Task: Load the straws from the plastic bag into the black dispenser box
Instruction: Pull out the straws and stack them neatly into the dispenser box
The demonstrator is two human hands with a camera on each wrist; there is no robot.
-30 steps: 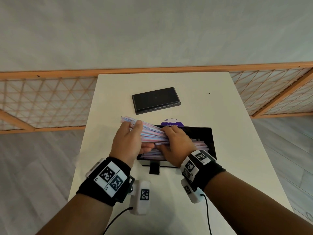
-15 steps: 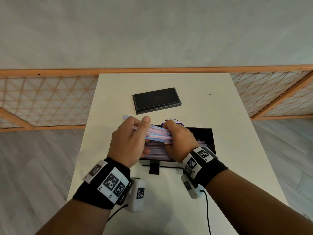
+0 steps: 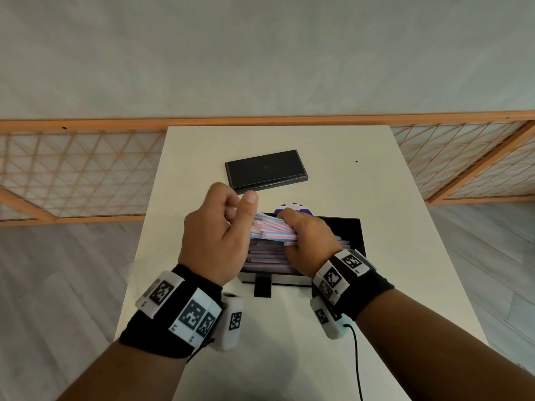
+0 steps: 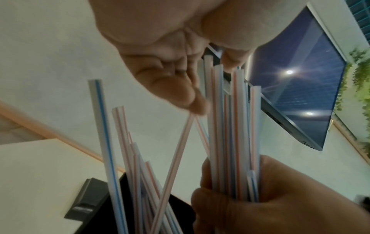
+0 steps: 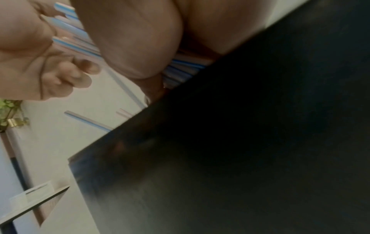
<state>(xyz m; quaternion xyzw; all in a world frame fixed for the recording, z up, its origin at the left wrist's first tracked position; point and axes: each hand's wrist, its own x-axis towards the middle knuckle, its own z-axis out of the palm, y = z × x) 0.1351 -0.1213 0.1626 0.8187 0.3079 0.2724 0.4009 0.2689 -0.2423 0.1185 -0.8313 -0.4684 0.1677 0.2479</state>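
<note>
- Straws (image 3: pixel 275 231), striped pink and blue, are bunched in the right hand (image 3: pixel 308 244), whose fingers curl round them above the black dispenser box (image 3: pixel 351 233).
- Beneath that grip, more straws lie stacked inside the box, some slanting up over its near left edge in the left wrist view.
- Left hand (image 3: pixel 215 235) hovers just left of the bundle's free ends, fingers loosely curled, thumb and fingertips (image 4: pixel 192 101) close to the straw tips; whether they pinch any cannot be told.
- Beyond both hands, a flat black lid (image 3: pixel 266 170) lies on the white table (image 3: pixel 405 227).
- Behind the right hand's knuckles, a purple and white item (image 3: pixel 293 208) peeks out.
</note>
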